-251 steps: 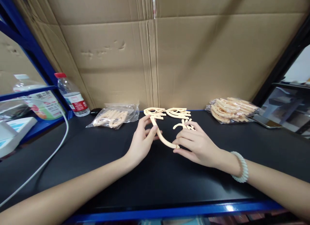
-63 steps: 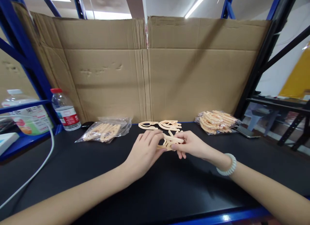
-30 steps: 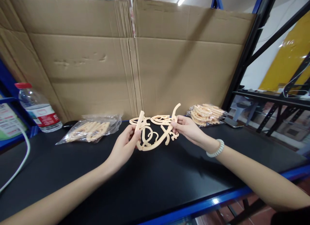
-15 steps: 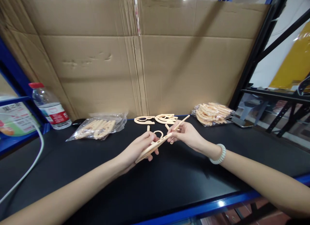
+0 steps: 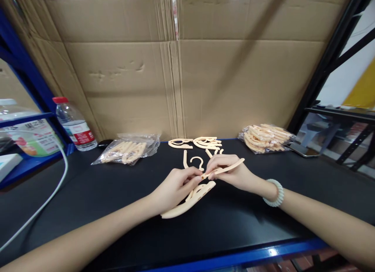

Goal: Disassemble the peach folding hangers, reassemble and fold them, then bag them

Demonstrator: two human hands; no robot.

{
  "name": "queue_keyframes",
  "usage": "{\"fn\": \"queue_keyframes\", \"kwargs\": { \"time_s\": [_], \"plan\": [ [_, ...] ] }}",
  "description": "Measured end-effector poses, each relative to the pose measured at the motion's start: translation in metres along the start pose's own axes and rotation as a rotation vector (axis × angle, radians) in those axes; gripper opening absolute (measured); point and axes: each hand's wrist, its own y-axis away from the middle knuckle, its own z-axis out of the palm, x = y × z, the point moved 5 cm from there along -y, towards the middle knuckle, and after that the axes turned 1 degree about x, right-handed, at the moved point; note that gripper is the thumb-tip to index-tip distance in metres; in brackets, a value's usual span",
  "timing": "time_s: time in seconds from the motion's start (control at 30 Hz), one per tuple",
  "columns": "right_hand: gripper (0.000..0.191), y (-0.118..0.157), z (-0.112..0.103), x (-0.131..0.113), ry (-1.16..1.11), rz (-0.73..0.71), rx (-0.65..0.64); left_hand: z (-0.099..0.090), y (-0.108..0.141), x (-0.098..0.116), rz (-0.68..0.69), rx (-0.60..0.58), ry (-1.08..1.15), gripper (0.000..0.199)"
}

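Observation:
Over the middle of the black table, my left hand pinches the end of a thin beige plastic piece, its fingers closed. My right hand grips the same slender curved piece, whose free end points up to the right. Below my left hand is a wider curved beige piece with slots; whether it is held or lies on the table I cannot tell. Just beyond the hands lie a beige hook and a short straight piece. Flat curved parts rest near the cardboard.
Clear bags of beige parts lie at the back left and back right. A red-capped bottle stands on the left, near a white cable. A phone lies by the right bag. Cardboard walls the back.
The hands have come together at the thin piece. The wide slotted piece, earlier in my left hand, now shows below it. The view has shifted slightly left.

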Motion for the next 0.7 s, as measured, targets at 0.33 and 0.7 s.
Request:
{"fn": "queue_keyframes", "kwargs": {
  "time_s": [0.33,0.7],
  "plan": [
    [0.023,0.011,0.015,-0.016,0.324,-0.238,-0.116,0.010,0.003,0.005,0.040,-0.105,-0.166,0.037],
    [0.021,0.006,0.007,-0.029,0.329,-0.329,-0.058,0.018,0.001,-0.007,-0.081,-0.173,0.228,0.038]
  ]
}}
